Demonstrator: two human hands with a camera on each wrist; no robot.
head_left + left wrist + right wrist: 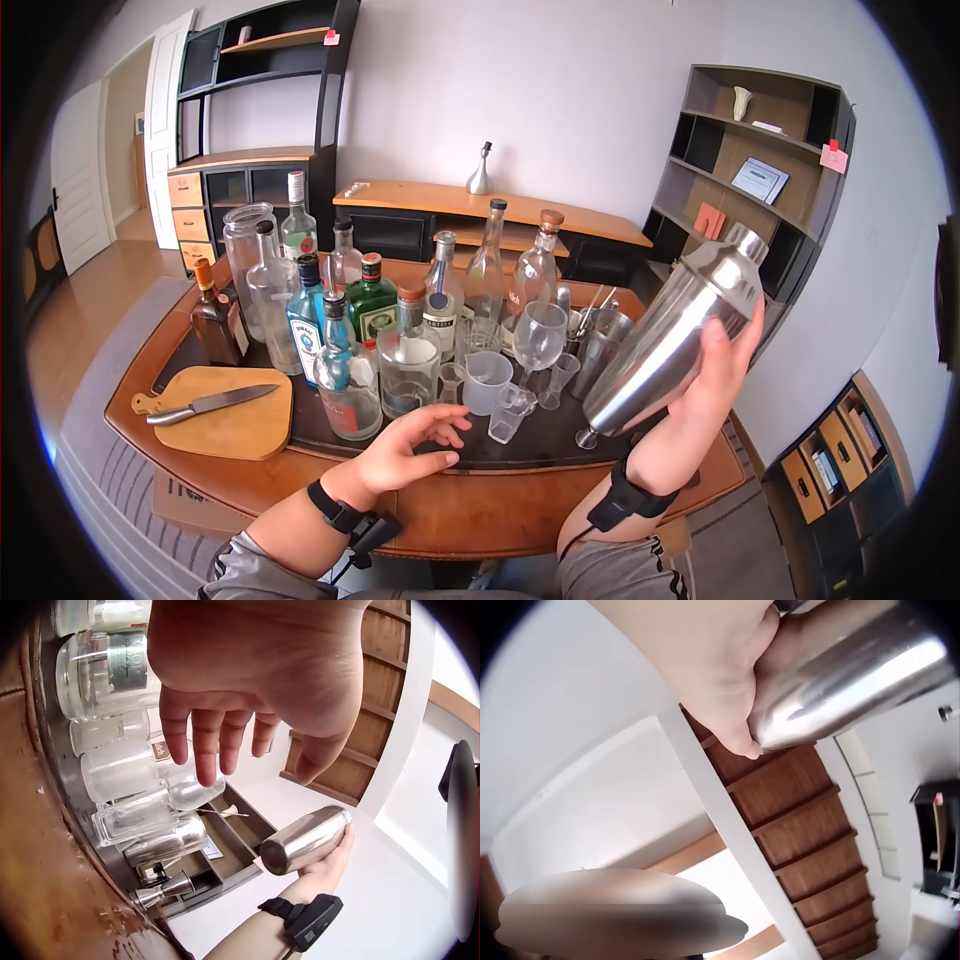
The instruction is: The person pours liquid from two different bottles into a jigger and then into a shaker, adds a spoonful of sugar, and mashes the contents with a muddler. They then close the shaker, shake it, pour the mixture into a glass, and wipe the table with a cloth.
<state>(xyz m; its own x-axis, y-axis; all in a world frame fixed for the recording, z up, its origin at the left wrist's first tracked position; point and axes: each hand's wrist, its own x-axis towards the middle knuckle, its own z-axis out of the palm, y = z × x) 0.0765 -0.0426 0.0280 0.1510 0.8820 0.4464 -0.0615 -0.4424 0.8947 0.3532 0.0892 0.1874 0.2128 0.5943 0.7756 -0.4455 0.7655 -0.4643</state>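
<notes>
My right hand [715, 370] grips a steel cocktail shaker [665, 335], raised over the right side of the table. The shaker tilts, its capped end up and to the right, its base down and to the left. In the right wrist view the thumb and fingers wrap round the shiny shaker [855, 675]. My left hand [410, 450] hovers over the table's front edge, fingers loosely bent and holding nothing. Close to its fingertips stand a frosted plastic measuring cup [488, 383] and a small clear square cup [511, 414]. A steel jigger [587, 437] shows below the shaker's base.
Several liquor bottles [375, 305] crowd the table's middle and left. A stemmed glass [540, 335] and a mixing glass [410, 370] stand among them. At left a knife [215, 402] lies on a wooden cutting board [250, 435]. Bar tools [600, 300] stand behind the shaker.
</notes>
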